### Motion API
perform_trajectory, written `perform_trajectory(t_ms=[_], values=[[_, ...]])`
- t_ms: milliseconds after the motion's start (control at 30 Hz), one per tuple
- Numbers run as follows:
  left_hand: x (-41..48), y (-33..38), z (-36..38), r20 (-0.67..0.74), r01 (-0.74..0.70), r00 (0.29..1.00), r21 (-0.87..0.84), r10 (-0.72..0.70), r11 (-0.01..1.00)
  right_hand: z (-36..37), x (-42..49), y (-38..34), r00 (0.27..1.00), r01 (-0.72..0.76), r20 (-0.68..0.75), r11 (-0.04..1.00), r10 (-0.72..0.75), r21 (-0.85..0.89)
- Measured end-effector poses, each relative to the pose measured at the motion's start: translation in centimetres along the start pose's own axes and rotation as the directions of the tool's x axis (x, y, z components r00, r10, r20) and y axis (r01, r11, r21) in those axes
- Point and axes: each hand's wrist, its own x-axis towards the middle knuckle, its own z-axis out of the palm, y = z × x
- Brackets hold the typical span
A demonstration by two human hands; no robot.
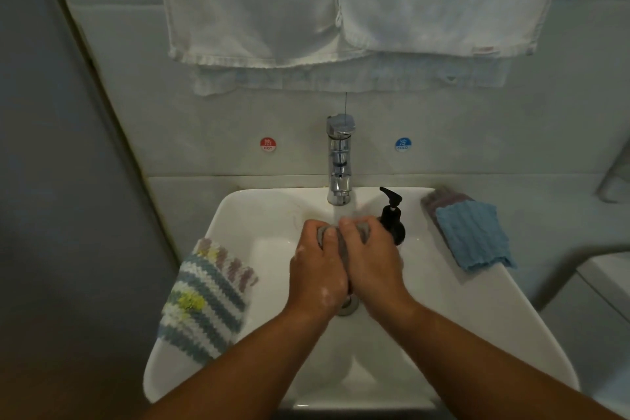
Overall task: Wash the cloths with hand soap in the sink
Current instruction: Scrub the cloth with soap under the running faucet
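Over the white sink (443,310), my left hand (315,269) and my right hand (370,262) grip a bunched grey cloth (342,242) between them, just below the chrome tap (339,160). Water runs from the tap onto the cloth. Soap suds sit on my left hand. A black hand-soap pump bottle (392,215) stands on the rim right of the tap. A striped knitted cloth (208,297) hangs over the sink's left rim. On the right rim, a blue cloth (474,235) lies on top of a grey-purple cloth (439,198).
White towels (341,3) hang on the wall above the tap. Red hot (268,144) and blue cold (403,144) stickers flank the tap. The drain (347,307) shows under my wrists. A grey wall stands at the left, a white fixture (606,283) at the right.
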Motion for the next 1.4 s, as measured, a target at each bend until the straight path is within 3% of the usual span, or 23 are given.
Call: perform_trajectory(t_ms=[67, 133, 200, 267, 333, 433, 500, 600, 733, 800, 900, 1067, 1167, 1267, 1400], values=[[0.8, 0.1, 0.0, -0.051, 0.064, 0.997, -0.010, -0.064, 0.998, 0.6, -1.8, -0.4, 0.994, 0.100, 0.053, 0.995, -0.099, -0.017], [0.9, 0.2, 0.1, 0.028, 0.188, 0.982, -0.144, -0.186, 0.972, 0.5, -1.7, -1.0, 0.978, 0.200, 0.070, 0.978, -0.196, -0.058], [-0.1, 0.4, 0.7, 0.139, 0.246, 0.966, -0.205, -0.220, 0.947, 0.0, 0.3, -1.3, 0.986, 0.167, 0.008, 0.981, -0.167, -0.100], [-0.8, 0.6, 0.9, 0.161, 0.172, 0.977, -0.190, -0.142, 0.967, -0.5, 1.9, -1.3, 0.996, 0.075, -0.039, 0.989, -0.081, -0.124], [0.0, 0.7, 0.5, 0.097, 0.078, 0.993, -0.164, -0.063, 0.983, -0.1, 1.4, -0.8, 0.998, 0.052, -0.020, 0.987, -0.055, -0.153], [1.4, 0.7, -0.4, -0.017, 0.114, 0.993, -0.097, -0.116, 0.989, 0.6, -1.4, -0.9, 0.982, 0.183, 0.069, 0.969, -0.173, -0.164], [0.5, 0.6, -0.2, 0.054, 0.163, 0.986, -0.151, -0.157, 0.975, 0.4, -1.0, -0.9, 0.975, 0.218, 0.072, 0.958, -0.208, -0.186], [-1.9, 1.0, 0.5, 0.185, 0.125, 0.978, -0.126, -0.101, 0.984, -0.6, 2.1, -0.2, 0.998, 0.050, -0.013, 0.972, -0.055, -0.229], [-0.8, 1.4, 0.0, 0.075, -0.041, 0.996, -0.040, 0.044, 0.998, -0.5, 0.7, 1.3, 0.998, 0.016, 0.060, 0.980, -0.004, -0.198], [0.3, 1.0, -0.3, 0.022, 0.000, 1.000, 0.013, 0.000, 1.000, -0.2, -1.2, 0.9, 0.993, 0.093, 0.086, 0.981, -0.079, -0.171], [-0.1, 0.1, 0.0, 0.117, 0.082, 0.990, 0.015, -0.083, 0.997, -0.5, -1.7, 0.0, 0.975, 0.219, 0.063, 0.964, -0.211, -0.150], [-1.2, 1.0, 0.3, 0.154, -0.008, 0.988, -0.039, 0.014, 0.999, -1.1, 1.2, 0.1, 0.999, 0.032, -0.033, 0.987, -0.038, -0.160], [0.7, 0.7, -0.2, 0.036, 0.015, 0.999, 0.057, -0.017, 0.998, -0.2, -1.1, -0.4, 0.992, 0.120, 0.054, 0.981, -0.113, -0.154], [-0.1, 0.4, 0.0, 0.095, 0.089, 0.991, 0.025, -0.091, 0.996, -0.2, -1.1, -0.6, 0.975, 0.215, 0.084, 0.965, -0.205, -0.151], [-1.4, 1.1, 0.3, 0.155, -0.005, 0.988, -0.002, 0.005, 1.000, -0.9, 1.7, -0.1, 0.999, 0.027, -0.031, 0.986, -0.033, -0.164]])
